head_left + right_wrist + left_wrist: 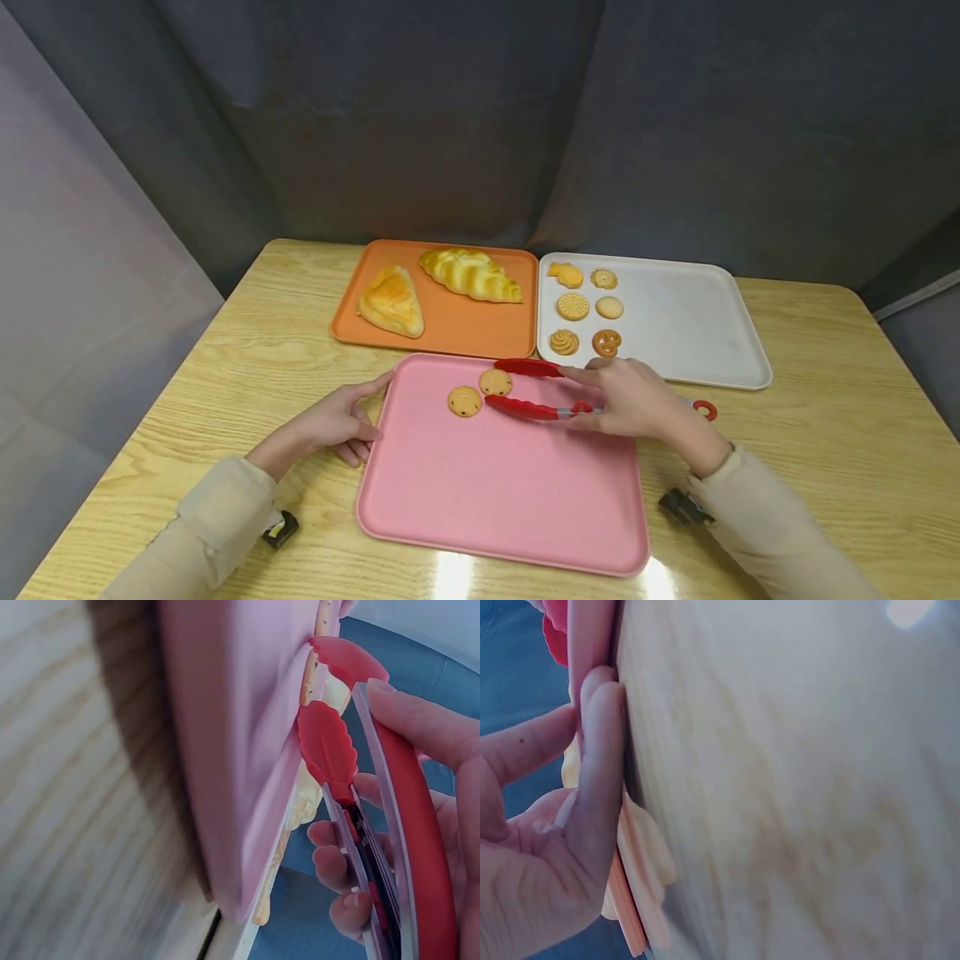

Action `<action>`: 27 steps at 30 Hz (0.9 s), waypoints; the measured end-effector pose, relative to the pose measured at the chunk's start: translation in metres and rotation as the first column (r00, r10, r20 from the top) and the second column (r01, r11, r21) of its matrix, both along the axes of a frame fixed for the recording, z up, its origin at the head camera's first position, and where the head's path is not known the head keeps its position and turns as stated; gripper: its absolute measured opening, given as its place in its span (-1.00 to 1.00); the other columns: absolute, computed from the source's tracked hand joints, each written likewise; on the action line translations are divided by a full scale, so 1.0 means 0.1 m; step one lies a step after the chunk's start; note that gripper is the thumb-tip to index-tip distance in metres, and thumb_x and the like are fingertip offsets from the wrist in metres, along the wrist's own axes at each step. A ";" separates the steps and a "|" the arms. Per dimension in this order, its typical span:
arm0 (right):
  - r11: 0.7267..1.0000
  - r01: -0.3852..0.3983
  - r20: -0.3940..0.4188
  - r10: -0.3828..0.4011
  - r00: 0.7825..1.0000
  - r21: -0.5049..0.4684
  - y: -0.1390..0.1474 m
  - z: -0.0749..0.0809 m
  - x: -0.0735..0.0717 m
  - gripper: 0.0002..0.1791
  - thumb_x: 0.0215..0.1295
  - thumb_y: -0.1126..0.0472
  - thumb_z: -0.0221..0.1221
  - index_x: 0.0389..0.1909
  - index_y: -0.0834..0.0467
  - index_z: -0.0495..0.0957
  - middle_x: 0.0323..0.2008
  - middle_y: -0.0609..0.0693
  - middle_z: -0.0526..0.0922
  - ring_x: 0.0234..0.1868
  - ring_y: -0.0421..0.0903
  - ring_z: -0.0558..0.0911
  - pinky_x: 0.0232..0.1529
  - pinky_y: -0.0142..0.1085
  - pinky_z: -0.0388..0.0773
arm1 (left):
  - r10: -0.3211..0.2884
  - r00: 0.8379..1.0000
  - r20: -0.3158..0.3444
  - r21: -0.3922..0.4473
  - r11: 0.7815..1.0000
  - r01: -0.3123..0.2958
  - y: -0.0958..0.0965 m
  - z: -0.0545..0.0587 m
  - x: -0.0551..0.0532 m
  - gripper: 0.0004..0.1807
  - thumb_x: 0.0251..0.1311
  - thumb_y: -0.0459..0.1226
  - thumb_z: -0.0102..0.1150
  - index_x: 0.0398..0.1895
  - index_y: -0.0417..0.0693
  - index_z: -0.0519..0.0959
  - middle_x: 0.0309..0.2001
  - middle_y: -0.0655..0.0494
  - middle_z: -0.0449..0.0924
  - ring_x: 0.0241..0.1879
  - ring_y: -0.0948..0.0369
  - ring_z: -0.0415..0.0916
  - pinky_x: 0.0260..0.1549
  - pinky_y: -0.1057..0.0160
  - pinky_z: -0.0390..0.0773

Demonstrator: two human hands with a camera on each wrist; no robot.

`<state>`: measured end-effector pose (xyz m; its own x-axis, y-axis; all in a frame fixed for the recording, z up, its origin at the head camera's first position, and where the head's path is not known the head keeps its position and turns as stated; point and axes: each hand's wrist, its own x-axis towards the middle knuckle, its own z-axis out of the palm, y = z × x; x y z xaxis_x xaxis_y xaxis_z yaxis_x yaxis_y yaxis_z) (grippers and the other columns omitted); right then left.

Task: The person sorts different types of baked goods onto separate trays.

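My left hand (341,423) grips the left rim of the pink tray (495,500), with fingertips at its edge in the left wrist view. My right hand (633,398) holds red tongs (525,408) over the tray's far right part. Their two scalloped heads are spread apart, one on the far side and one on the near side of a round chocolate-chip cookie (496,383). A second such cookie (465,402) lies just left of it. From the right wrist, the tong heads (330,746) show close above the tray, thumb on one red handle and fingers behind the other.
Behind the pink tray, an orange tray (465,333) carries a triangular pastry (392,302) and a croissant-like bread (471,275). A white tray (682,325) beside it bears several small biscuits, among them a pretzel (607,342). A dark curtain (412,125) hangs behind the wooden table (810,450).
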<state>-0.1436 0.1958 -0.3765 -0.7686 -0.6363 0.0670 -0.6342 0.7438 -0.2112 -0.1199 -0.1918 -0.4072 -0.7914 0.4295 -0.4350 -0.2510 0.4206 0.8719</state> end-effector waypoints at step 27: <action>1.000 0.029 0.083 -0.029 0.996 -0.003 -0.10 0.01 -0.03 -0.32 -0.16 -0.07 0.38 0.05 0.14 0.55 -0.57 -0.10 0.52 -0.62 -0.25 0.30 -0.67 -0.41 0.24 | -0.009 1.000 -0.004 0.009 1.000 0.009 -0.02 -0.02 -0.01 -0.13 0.11 -0.48 0.07 0.44 0.08 -0.10 -0.71 -0.13 0.51 -0.77 0.18 0.49 -0.72 0.13 0.59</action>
<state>-0.1465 0.1856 -0.3755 -0.7897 -0.6135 0.0049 -0.5925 0.7605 -0.2657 -0.1209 -0.1934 -0.4093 -0.7891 0.4409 -0.4277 -0.2436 0.4146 0.8768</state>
